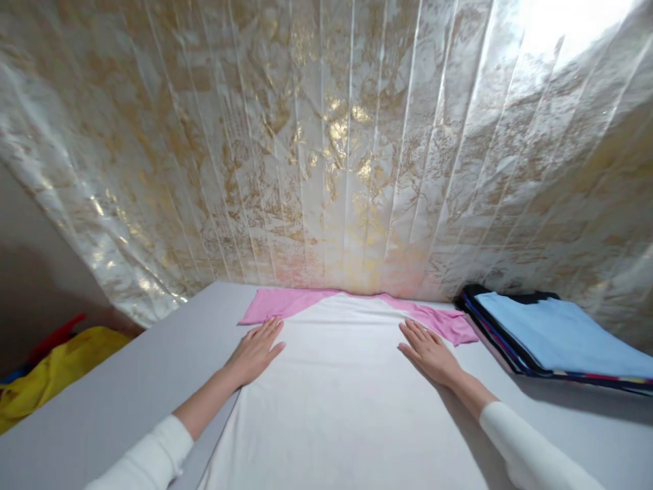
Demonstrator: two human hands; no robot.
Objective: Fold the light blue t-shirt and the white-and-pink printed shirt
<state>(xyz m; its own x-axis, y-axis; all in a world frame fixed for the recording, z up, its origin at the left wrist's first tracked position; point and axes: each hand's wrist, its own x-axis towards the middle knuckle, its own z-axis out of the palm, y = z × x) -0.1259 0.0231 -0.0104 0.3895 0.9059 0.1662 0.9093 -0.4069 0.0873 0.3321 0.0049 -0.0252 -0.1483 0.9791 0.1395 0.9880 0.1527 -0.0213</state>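
A white garment with pink sleeves lies spread flat on a grey table, its top toward the wall. My left hand rests flat on the garment's left side, fingers stretched out and together. My right hand lies flat on its right side, fingers extended, just below the right pink sleeve. Neither hand holds anything. Both arms wear white sleeves.
A stack of folded clothes, light blue on top over dark pieces, sits at the table's right. Yellow and red cloth lies off the table's left edge. A shiny gold-and-white sheet covers the wall behind.
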